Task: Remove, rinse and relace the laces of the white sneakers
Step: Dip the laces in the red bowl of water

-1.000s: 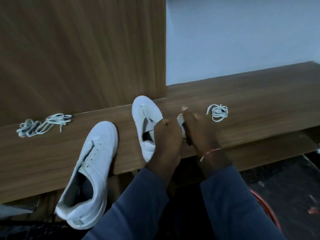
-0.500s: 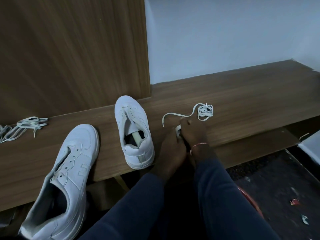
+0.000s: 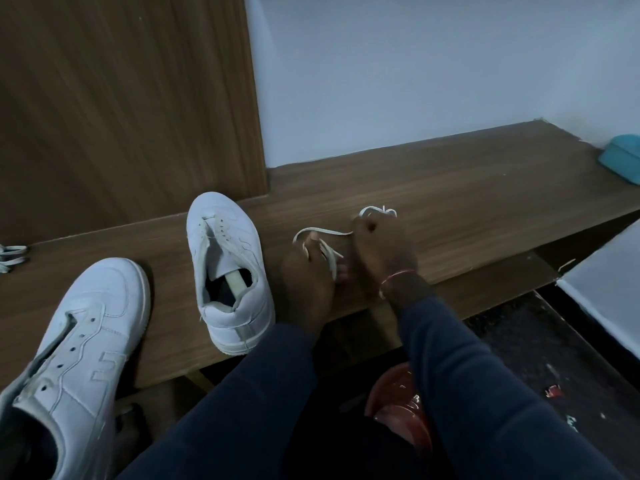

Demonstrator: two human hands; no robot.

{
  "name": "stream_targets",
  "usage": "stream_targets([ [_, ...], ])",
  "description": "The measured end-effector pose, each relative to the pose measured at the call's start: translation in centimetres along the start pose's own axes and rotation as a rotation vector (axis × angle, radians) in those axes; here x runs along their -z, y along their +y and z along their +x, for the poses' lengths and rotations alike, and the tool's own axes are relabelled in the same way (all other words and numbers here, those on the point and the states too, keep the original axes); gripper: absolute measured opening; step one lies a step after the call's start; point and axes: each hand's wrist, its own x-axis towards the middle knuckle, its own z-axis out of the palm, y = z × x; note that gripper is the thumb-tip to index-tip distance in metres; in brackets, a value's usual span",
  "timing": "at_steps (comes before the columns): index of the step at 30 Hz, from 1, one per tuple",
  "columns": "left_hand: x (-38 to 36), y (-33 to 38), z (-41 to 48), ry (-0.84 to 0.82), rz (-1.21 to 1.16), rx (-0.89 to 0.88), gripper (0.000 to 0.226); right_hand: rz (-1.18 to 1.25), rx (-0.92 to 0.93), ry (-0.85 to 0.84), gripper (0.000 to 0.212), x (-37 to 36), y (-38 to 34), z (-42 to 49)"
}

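Two unlaced white sneakers rest on a wooden ledge (image 3: 485, 188): one (image 3: 227, 268) stands toe-away in the middle, the other (image 3: 72, 368) lies at the lower left, overhanging the edge. A white lace (image 3: 322, 233) runs between my hands right of the middle sneaker. My left hand (image 3: 306, 285) pinches one stretch of it. My right hand (image 3: 381, 251) is closed on the lace, whose bundled remainder (image 3: 377, 212) shows just beyond its knuckles. Another bundle of laces (image 3: 10, 258) lies at the far left edge.
A tall wooden panel (image 3: 131, 98) rises behind the sneakers, with a pale wall to its right. A teal box (image 3: 623, 159) sits at the ledge's far right. A red basin (image 3: 398, 410) stands on the dark floor between my arms. A white surface (image 3: 609, 289) juts in at right.
The view has shifted right, so the sneakers and left laces slid leftward. My hands have drawn more lace out of the coiled bundle; my right hand moved up to the bundle.
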Motion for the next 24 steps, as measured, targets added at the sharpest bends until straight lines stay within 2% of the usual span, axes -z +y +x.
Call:
stream_targets([
  [1,0.3,0.3,0.4,0.005,0.029,-0.072,0.062,0.036,-0.001,0.042,0.029,1.2,0.2,0.6],
  [3,1.0,0.3,1.6,0.175,0.216,-0.212,0.061,0.065,-0.091,0.088,0.044,2.5,0.7,2.0],
  [4,1.5,0.6,2.0,0.273,0.294,-0.261,0.059,0.083,-0.175,0.041,0.056,2.5,0.7,2.6],
  [5,2.1,1.3,2.0,0.302,0.289,-0.269,0.055,0.076,-0.256,-0.050,0.066,2.1,0.2,3.0],
  [7,1.8,1.4,2.7,0.279,0.252,-0.225,0.047,0.032,-0.272,-0.205,0.078,-0.5,-0.7,3.5],
  [9,1.7,1.5,3.0,0.201,0.208,-0.118,0.046,-0.091,-0.143,-0.316,0.076,-2.5,-2.3,3.1],
  [11,1.6,1.6,3.2,0.169,0.117,-0.028,0.046,-0.132,0.058,-0.397,0.060,-4.3,-3.1,2.6],
  [14,1.8,1.4,2.9,0.214,0.046,-0.001,0.048,-0.181,0.302,-0.471,0.040,-5.4,-3.4,0.5],
  [16,1.8,1.1,2.0,0.228,0.073,-0.002,0.049,-0.261,0.392,-0.507,0.041,-5.2,-3.3,-0.6],
  [18,2.2,0.7,0.8,0.227,0.127,-0.042,0.049,-0.409,0.496,-0.499,0.046,-4.8,-3.5,-2.1],
  [20,2.8,0.4,-0.4,0.215,0.241,-0.108,0.050,-0.468,0.578,-0.443,0.040,-4.4,-3.8,-3.5],
  [24,4.1,-0.1,-1.7,0.144,0.335,-0.137,0.050,-0.311,0.668,-0.341,0.033,-3.8,-3.4,-6.0],
])
